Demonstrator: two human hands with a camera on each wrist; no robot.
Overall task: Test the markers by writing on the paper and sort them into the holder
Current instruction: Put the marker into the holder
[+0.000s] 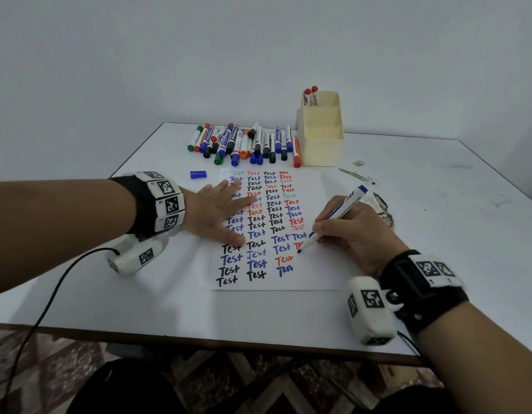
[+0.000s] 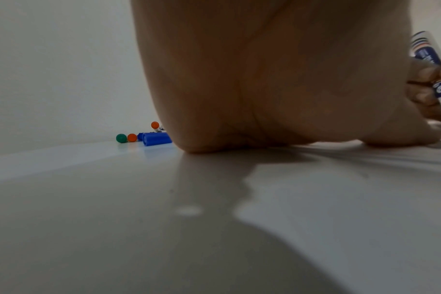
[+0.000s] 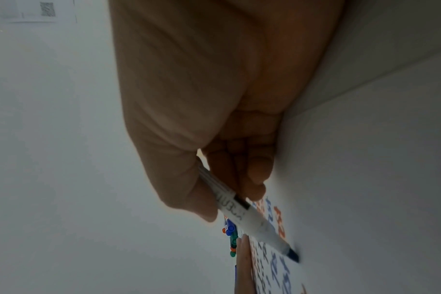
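Note:
A white paper (image 1: pixel 312 270) filled with rows of "Test" in black, blue and red lies in the middle of the table. My right hand (image 1: pixel 345 231) grips an uncapped blue marker (image 1: pixel 333 218) (image 3: pixel 254 220), its tip touching the paper at the right column. My left hand (image 1: pixel 216 213) (image 2: pixel 264 79) lies flat with spread fingers on the paper's left side. The marker's blue cap (image 1: pixel 198 174) (image 2: pixel 156 138) lies left of the paper. Several markers (image 1: pixel 243 143) lie in a pile at the back. The cream holder (image 1: pixel 323 144) stands right of the pile with two red markers (image 1: pixel 311 95) in its rear compartment.
The white table (image 1: pixel 438 189) ends in a front edge close to me, with a patterned carpet (image 1: pixel 258 380) below. A cable (image 1: pixel 49 294) trails from my left wrist. Small scraps (image 1: pixel 358 174) and a crumpled piece (image 1: pixel 382 207) lie right of the paper.

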